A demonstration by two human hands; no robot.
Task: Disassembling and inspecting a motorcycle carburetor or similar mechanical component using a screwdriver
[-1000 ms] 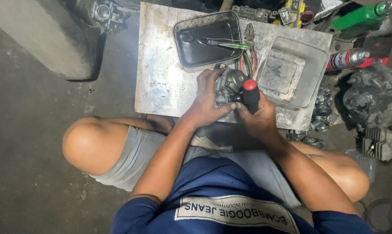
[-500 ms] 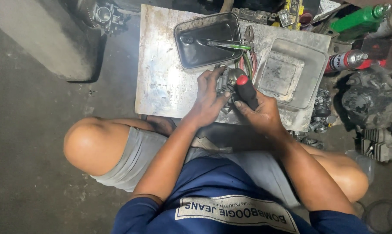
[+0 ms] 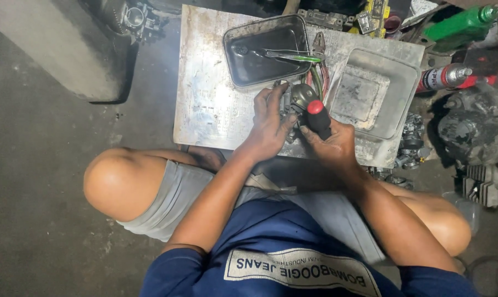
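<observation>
On the scuffed grey metal tabletop (image 3: 205,104) (laid over a dusty concrete floor (image 3: 45,181)), left hand (image 3: 268,124) fingers grasp a small grey metal engine part (image 3: 298,96); right hand (image 3: 331,144) fingers clench a black, red-capped screwdriver handle (image 3: 318,116).

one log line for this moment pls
left hand steadies metal engine part | right hand grips red-capped black screwdriver on it | on metal sheet | dark tray behind

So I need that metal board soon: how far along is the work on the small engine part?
Done: the part is off any engine, and pliers lie beside a dark tray. In hand: the left hand steadies it while the right hand works a red-capped screwdriver into it. Left: it looks largely assembled, so opening seems unfinished.
</observation>
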